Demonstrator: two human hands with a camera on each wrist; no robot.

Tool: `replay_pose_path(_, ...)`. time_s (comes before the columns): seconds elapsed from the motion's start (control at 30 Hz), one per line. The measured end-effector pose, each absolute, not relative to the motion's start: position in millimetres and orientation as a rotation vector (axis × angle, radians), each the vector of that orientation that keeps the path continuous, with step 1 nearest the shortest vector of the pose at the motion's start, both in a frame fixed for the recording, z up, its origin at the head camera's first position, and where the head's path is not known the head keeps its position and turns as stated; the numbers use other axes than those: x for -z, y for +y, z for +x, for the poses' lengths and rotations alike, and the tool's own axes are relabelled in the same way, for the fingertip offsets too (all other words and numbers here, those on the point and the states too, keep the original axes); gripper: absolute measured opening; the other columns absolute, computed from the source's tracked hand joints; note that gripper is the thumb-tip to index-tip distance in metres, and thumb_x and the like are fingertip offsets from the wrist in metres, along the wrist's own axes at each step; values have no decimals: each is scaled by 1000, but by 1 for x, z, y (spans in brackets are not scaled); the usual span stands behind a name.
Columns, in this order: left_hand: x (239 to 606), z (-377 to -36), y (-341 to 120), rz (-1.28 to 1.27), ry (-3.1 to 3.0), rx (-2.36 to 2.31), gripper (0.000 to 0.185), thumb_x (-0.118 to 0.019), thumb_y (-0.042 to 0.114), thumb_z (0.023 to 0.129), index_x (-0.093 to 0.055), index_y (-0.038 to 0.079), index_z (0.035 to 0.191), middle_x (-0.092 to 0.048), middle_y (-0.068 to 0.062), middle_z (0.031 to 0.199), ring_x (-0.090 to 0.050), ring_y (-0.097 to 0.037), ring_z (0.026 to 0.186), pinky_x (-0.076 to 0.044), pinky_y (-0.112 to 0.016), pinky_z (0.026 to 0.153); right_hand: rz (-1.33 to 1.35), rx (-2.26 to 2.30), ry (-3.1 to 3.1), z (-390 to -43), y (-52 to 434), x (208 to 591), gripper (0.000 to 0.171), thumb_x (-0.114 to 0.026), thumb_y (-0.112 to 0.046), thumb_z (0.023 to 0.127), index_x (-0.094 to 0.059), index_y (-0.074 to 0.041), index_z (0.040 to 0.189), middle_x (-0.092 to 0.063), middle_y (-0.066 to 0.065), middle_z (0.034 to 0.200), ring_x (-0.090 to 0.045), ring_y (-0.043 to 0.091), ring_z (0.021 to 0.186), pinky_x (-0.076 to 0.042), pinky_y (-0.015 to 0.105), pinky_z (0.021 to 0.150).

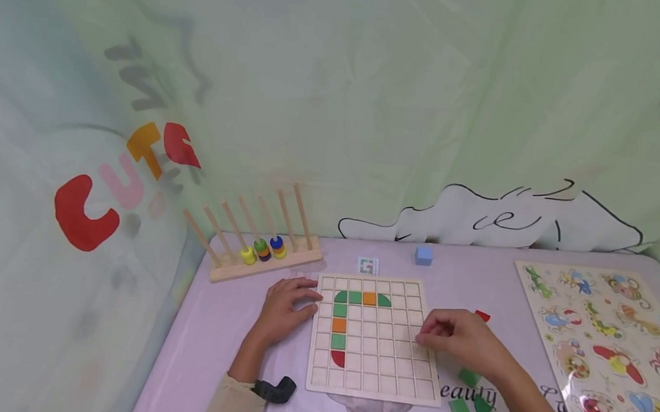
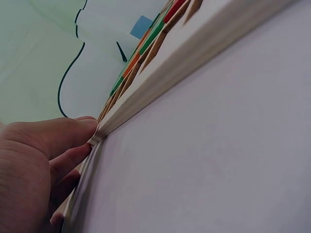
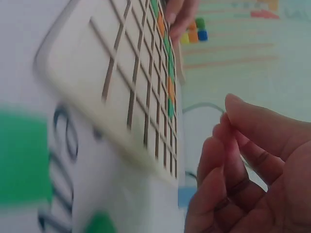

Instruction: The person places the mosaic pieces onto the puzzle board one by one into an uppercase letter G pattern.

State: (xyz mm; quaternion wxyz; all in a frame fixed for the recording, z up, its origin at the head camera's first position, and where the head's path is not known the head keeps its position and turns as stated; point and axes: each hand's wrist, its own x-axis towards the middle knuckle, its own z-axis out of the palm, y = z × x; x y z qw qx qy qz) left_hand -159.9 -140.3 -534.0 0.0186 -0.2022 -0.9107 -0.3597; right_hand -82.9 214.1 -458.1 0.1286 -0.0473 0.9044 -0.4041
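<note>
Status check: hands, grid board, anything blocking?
Left hand flat, fingers against grid board's left edge. Right hand over board's right edge, fingers curled together, nothing visibly held. Tiles form a hook shape on the board; loose green tiles beside it.

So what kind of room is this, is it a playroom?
Probably a children's play corner. A wooden grid board with colored tiles lies on the table, beside a peg rack with rings and an animal puzzle. Cartoon-printed cloth hangs behind.

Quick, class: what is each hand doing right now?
Left hand: open, fingers resting on the grid board edge.
Right hand: fingers curled, nothing visibly held.
</note>
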Motion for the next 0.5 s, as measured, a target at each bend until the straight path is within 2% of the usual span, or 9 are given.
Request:
replay_pose_path(0.23,535,-162,-141,-626,-2835,1112,18,-74,23,91,-78,24,109,-65,3,137,-49,-25,141,-25,-57,121,-173,1024,2632,-69,263,464,10,-80,-29,86,-74,-22,90,-65,-6,80,-55,7,73,-48,21,64)
replay_pose_path(0.5,537,-162,-141,-633,-2828,1107,18,-75,23,91,-78,25,109,-65,4,138,-50,-24,140,-25,-57,121,-316,1016,2577,-61,292,482,20,-86,-32,79,-75,-25,94,-60,-8,77,-49,4,67,-42,21,59)
